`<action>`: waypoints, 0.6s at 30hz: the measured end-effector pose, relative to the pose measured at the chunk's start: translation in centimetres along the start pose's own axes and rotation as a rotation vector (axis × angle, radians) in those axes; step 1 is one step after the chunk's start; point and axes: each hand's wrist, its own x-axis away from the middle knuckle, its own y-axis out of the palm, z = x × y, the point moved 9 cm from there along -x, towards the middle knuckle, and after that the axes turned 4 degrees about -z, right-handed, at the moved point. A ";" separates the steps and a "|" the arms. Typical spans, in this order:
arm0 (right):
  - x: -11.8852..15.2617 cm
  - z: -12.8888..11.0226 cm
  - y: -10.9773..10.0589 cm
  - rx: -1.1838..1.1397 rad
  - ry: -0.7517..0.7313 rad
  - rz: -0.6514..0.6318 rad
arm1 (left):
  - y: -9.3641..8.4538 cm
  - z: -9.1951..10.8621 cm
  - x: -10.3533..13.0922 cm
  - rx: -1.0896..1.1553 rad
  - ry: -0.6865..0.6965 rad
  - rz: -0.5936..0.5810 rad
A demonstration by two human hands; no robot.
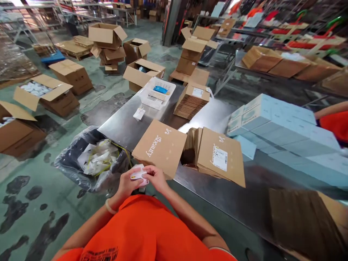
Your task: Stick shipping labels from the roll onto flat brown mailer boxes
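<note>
Both my hands hold a small white paper label (pixel 138 173) close to my chest, just below the metal table's near edge. My left hand (pixel 127 182) grips it from the left and my right hand (pixel 157 177) pinches its right end. Directly beyond my hands a flat brown cardboard mailer (pixel 160 146) printed "Beauty" lies on the steel table (pixel 122 125). To its right a stack of flattened mailers (pixel 220 156) carries a white shipping label.
A black bag of white scraps (pixel 94 159) sits on the floor at the left. A white basket (pixel 157 92), another mailer stack (pixel 191 101) and pale blue boxes (pixel 282 127) stand farther along the table. Open cartons litter the green floor. Another person's orange sleeve (pixel 335 123) shows at right.
</note>
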 end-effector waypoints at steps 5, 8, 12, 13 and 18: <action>2.4 -1.0 -1.1 0.240 -0.229 0.144 | 0.4 -0.1 -0.9 -0.060 -0.031 -0.024; 3.3 -2.9 -2.5 0.370 -0.402 0.232 | 1.7 -1.2 -1.9 -0.072 -0.072 -0.165; 0.0 -6.3 -9.1 0.456 -0.389 0.518 | 4.4 -3.7 -3.2 -0.031 -0.199 -0.465; -1.5 -7.1 -11.1 0.483 -0.351 0.590 | 4.6 -4.3 -3.8 -0.020 -0.228 -0.476; -7.9 -8.7 -16.5 0.769 -0.049 0.672 | 2.7 -7.2 -6.8 -0.045 -0.262 -0.315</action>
